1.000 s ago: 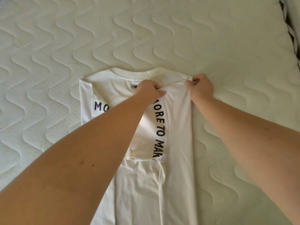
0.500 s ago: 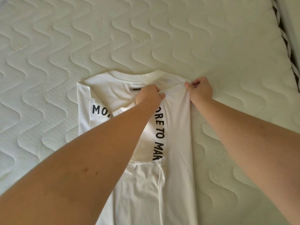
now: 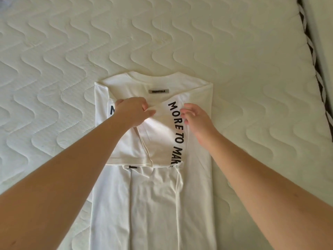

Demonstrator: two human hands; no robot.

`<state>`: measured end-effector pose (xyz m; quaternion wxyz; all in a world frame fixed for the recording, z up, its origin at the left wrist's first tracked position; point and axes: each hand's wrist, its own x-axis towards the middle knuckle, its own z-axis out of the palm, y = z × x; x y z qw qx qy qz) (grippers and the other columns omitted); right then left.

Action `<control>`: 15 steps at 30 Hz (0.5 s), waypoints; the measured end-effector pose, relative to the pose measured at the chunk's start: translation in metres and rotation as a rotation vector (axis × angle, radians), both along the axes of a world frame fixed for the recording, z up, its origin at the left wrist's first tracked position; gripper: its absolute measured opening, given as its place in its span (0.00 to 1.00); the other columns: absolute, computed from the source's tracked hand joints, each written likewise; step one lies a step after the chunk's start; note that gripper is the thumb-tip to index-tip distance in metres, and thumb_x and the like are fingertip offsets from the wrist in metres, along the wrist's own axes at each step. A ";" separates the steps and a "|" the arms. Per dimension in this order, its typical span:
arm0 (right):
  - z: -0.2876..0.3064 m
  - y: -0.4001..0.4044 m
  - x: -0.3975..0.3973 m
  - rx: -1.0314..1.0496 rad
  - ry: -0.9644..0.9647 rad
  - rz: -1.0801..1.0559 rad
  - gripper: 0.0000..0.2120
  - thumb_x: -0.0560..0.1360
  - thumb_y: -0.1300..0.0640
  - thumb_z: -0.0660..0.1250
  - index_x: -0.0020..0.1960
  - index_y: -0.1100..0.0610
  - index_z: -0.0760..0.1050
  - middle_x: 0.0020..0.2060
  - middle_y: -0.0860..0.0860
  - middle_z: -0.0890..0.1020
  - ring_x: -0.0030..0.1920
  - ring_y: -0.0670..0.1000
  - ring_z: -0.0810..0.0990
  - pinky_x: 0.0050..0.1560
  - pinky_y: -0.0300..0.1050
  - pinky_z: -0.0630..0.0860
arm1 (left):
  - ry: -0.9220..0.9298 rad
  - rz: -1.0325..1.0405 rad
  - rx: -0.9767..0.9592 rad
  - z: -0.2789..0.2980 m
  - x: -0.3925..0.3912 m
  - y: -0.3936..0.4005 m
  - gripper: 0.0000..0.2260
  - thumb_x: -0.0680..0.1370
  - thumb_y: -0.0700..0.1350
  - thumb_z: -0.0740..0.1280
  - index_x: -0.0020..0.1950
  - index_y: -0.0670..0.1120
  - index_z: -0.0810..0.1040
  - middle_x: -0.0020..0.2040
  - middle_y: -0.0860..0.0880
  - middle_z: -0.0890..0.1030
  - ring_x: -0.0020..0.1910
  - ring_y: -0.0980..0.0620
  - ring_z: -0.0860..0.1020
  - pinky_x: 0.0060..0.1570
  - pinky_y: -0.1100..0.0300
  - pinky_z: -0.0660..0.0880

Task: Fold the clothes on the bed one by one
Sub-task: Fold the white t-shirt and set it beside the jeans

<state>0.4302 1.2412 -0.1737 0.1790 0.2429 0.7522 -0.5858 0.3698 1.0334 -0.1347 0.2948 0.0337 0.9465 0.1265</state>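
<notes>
Two hands work at the centre of the frame, and I read the fingers first: my left hand has thumb and fingers curled, pinching the corner of the folded-in sleeve where it meets the chest of the white t-shirt. My right hand has its fingers loosely bent and spread just over the sleeve's printed edge, gripping nothing; whether the tips touch the cloth I cannot tell. Half a second ago this hand was pinching the shirt's upper right shoulder corner, and it has since let go and come inward, while the left has slid a little leftward and uncovered the grey neck label. The sleeve is a smooth, soft knit flap with a stitched hem, and black block letters reading "MORE TO MAK" run down its right side; a further "M" shows by the left wrist. The shirt lies flat with both sides folded in to form a long narrow rectangle, from the ribbed, curved collar in mid-frame down to the bottom edge. It rests on the cream mattress, quilted in padded wavy rows, with dark zigzag piping along its upper right edge.
</notes>
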 end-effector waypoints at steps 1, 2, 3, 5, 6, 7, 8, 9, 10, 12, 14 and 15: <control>-0.002 -0.004 -0.001 -0.039 -0.031 -0.019 0.16 0.80 0.60 0.57 0.65 0.49 0.72 0.57 0.48 0.80 0.61 0.50 0.78 0.66 0.53 0.73 | 0.031 0.071 0.129 0.005 0.007 0.001 0.14 0.78 0.61 0.64 0.51 0.51 0.74 0.51 0.51 0.81 0.51 0.48 0.78 0.52 0.54 0.69; -0.003 -0.006 -0.002 -0.081 -0.058 -0.046 0.19 0.80 0.59 0.57 0.70 0.50 0.69 0.60 0.49 0.79 0.62 0.50 0.77 0.67 0.53 0.71 | 0.066 0.121 0.222 0.010 0.014 0.005 0.13 0.79 0.60 0.65 0.49 0.51 0.73 0.48 0.50 0.81 0.46 0.48 0.79 0.45 0.55 0.72; -0.004 -0.007 -0.003 -0.114 -0.079 -0.067 0.21 0.80 0.57 0.58 0.73 0.51 0.66 0.62 0.50 0.78 0.63 0.50 0.76 0.68 0.53 0.70 | 0.096 0.125 0.265 0.015 0.021 0.010 0.13 0.78 0.60 0.66 0.49 0.52 0.72 0.45 0.50 0.81 0.41 0.49 0.79 0.41 0.56 0.74; -0.005 -0.009 -0.004 -0.149 -0.096 -0.084 0.24 0.81 0.55 0.59 0.76 0.49 0.62 0.64 0.51 0.77 0.63 0.50 0.76 0.68 0.51 0.70 | 0.108 0.079 0.272 0.021 0.037 0.021 0.13 0.75 0.61 0.69 0.51 0.53 0.73 0.42 0.52 0.80 0.38 0.50 0.79 0.40 0.56 0.75; -0.004 -0.009 -0.005 -0.175 -0.101 -0.100 0.24 0.81 0.55 0.60 0.76 0.50 0.62 0.63 0.51 0.78 0.62 0.49 0.77 0.67 0.50 0.71 | 0.101 0.059 0.280 0.021 0.046 0.027 0.14 0.75 0.59 0.71 0.53 0.54 0.74 0.43 0.53 0.80 0.40 0.50 0.79 0.41 0.56 0.75; -0.004 -0.009 -0.005 -0.210 -0.104 -0.134 0.23 0.81 0.56 0.60 0.75 0.51 0.63 0.61 0.52 0.79 0.61 0.50 0.78 0.66 0.49 0.72 | 0.102 0.038 0.290 0.020 0.055 0.033 0.13 0.75 0.56 0.72 0.55 0.54 0.76 0.45 0.53 0.80 0.42 0.50 0.79 0.43 0.56 0.75; -0.003 -0.008 -0.007 -0.253 -0.104 -0.181 0.20 0.81 0.56 0.60 0.73 0.53 0.65 0.59 0.53 0.80 0.59 0.51 0.79 0.64 0.49 0.74 | 0.115 0.005 0.289 0.018 0.064 0.038 0.12 0.76 0.52 0.72 0.57 0.53 0.77 0.48 0.53 0.81 0.46 0.50 0.80 0.45 0.56 0.75; -0.002 -0.007 -0.008 -0.280 -0.102 -0.223 0.18 0.81 0.55 0.60 0.70 0.55 0.68 0.57 0.54 0.81 0.58 0.52 0.81 0.62 0.49 0.76 | 0.132 -0.033 0.278 0.014 0.073 0.044 0.11 0.77 0.48 0.70 0.59 0.52 0.77 0.51 0.52 0.81 0.49 0.50 0.80 0.49 0.55 0.75; -0.001 -0.007 -0.009 -0.274 -0.100 -0.240 0.16 0.81 0.52 0.61 0.67 0.56 0.70 0.56 0.54 0.81 0.56 0.52 0.81 0.59 0.49 0.78 | 0.144 -0.068 0.261 0.010 0.084 0.049 0.11 0.78 0.44 0.68 0.61 0.52 0.77 0.54 0.51 0.81 0.51 0.49 0.79 0.51 0.55 0.75; 0.000 -0.010 -0.013 -0.124 -0.102 -0.180 0.19 0.77 0.44 0.66 0.61 0.55 0.72 0.52 0.50 0.81 0.49 0.48 0.81 0.46 0.43 0.77 | 0.147 -0.124 0.247 0.002 0.103 0.059 0.13 0.79 0.41 0.65 0.63 0.49 0.77 0.56 0.49 0.79 0.55 0.47 0.77 0.53 0.56 0.72; -0.001 -0.014 -0.018 0.095 -0.088 -0.074 0.20 0.74 0.41 0.69 0.58 0.51 0.71 0.46 0.44 0.78 0.44 0.43 0.77 0.38 0.37 0.69 | 0.130 -0.171 0.281 -0.006 0.119 0.065 0.13 0.78 0.41 0.65 0.62 0.46 0.76 0.56 0.47 0.78 0.56 0.46 0.75 0.54 0.57 0.69; -0.004 -0.015 -0.020 0.192 -0.066 -0.023 0.18 0.73 0.43 0.70 0.57 0.51 0.71 0.44 0.43 0.77 0.42 0.43 0.76 0.35 0.36 0.67 | 0.127 -0.196 0.298 -0.009 0.127 0.065 0.13 0.78 0.42 0.66 0.63 0.45 0.75 0.57 0.47 0.78 0.58 0.46 0.74 0.57 0.56 0.69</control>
